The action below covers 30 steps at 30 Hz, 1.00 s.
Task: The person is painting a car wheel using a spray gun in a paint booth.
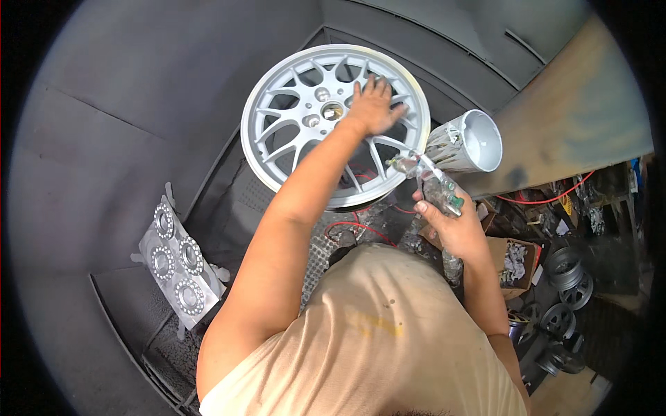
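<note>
A white multi-spoke wheel rim (283, 66) lies raised in front of me, with its gold-colored center bore showing. My left hand (376, 107) reaches over its upper right spokes, fingers spread, slightly blurred; whether it touches them I cannot tell. My right hand (451, 229) grips a spray gun (437, 189) wrapped in clear plastic, just below the rim's lower right. The gun's cup (475, 142), white and streaked with paint, sticks out to the upper right beside the rim.
Gray booth walls (125, 139) surround me. A panel with several ringed round pieces (163, 260) stands at left. A tan curved surface (569, 83) is at upper right. Below it are a red hose (555, 199), a cardboard box (503, 284) and several smaller metal wheels (558, 319).
</note>
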Available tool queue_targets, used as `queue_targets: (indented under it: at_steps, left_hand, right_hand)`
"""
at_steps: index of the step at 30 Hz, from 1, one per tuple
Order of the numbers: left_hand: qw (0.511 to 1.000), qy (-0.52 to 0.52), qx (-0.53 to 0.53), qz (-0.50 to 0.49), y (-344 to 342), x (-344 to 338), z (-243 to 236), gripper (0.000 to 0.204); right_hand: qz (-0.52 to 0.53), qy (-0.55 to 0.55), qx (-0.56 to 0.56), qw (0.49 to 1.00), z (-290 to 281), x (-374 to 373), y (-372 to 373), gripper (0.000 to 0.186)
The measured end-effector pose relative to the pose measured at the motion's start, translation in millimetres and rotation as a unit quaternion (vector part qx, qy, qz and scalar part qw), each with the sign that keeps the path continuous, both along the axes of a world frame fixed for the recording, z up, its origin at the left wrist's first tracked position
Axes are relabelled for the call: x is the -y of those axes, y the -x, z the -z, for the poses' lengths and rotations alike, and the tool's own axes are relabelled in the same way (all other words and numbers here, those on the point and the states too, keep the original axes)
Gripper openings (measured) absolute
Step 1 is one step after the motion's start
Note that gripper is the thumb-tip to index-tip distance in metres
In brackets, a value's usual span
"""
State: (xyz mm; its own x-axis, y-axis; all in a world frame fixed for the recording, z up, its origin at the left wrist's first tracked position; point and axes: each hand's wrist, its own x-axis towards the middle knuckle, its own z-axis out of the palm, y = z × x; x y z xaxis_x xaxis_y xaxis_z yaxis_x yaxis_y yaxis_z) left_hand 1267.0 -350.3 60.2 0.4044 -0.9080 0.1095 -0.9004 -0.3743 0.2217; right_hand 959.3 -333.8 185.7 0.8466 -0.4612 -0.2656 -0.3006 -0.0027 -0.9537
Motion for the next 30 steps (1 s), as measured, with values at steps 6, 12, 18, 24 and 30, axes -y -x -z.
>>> queue_targets:
  at_steps: [6, 12, 18, 24, 30]
  left_hand:
    - [0.999, 0.042, -0.017, 0.012, 107, -68, 20, 0.074]
    - [0.998, -0.018, 0.031, 0.059, 102, -159, 27, 0.070]
    - [0.971, -0.111, 0.120, 0.174, 65, -268, 17, 0.063]
    - [0.959, -0.219, 0.183, 0.007, -27, -357, -36, 0.066]
    - [0.994, 0.070, 0.043, -0.073, 36, -310, -25, 0.049]
  right_hand:
    - [0.099, 0.050, -0.025, 0.993, 30, 7, 5, 0.027]
    - [0.076, -0.022, -0.066, 0.995, 80, 28, 31, 0.032]
    - [-0.055, -0.114, -0.132, 0.983, 68, 27, 94, 0.041]
    - [-0.014, 0.039, -0.117, 0.992, 80, 34, 124, 0.051]
    - [0.047, 0.045, -0.192, 0.979, 84, 51, 135, 0.046]
